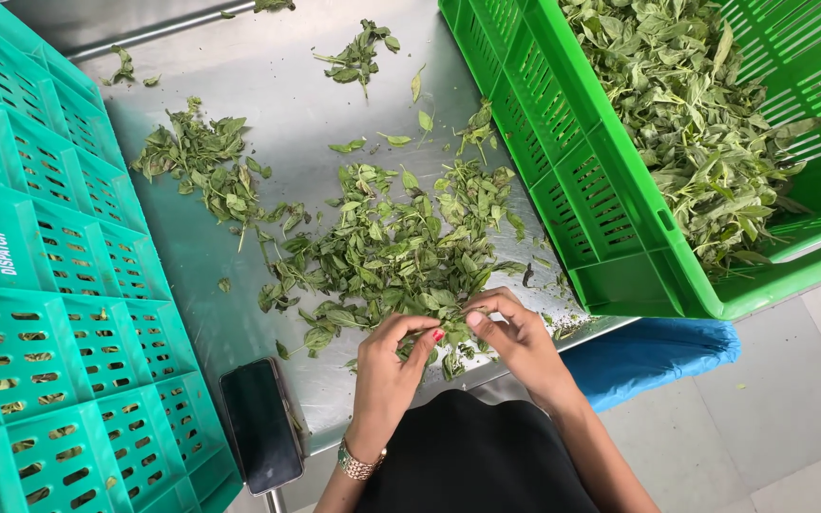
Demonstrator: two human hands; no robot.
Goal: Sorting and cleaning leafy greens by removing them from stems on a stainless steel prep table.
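Sprig: small green leafy sprig [455,313], pinched by closed fingers of left hand [393,356] and right hand [515,334] at the steel table [268,85] edge.
Crate: bright green plastic crate [610,190], still heaped with leaves.
Pile: loose green leaves [382,247] spread on the table.
Progress: apparently far from finished.

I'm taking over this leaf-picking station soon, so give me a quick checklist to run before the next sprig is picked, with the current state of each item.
1. Both hands on the work: ok. Left hand and right hand pinch a sprig between them at the table edge.
2. Leaves within reach: ok. The pile lies just beyond the hands.
3. Crate stable: not ok. It juts past the table edge.
4. Phone safe: not ok. It overhangs the near edge.
5. Teal crate contents: cannot tell.
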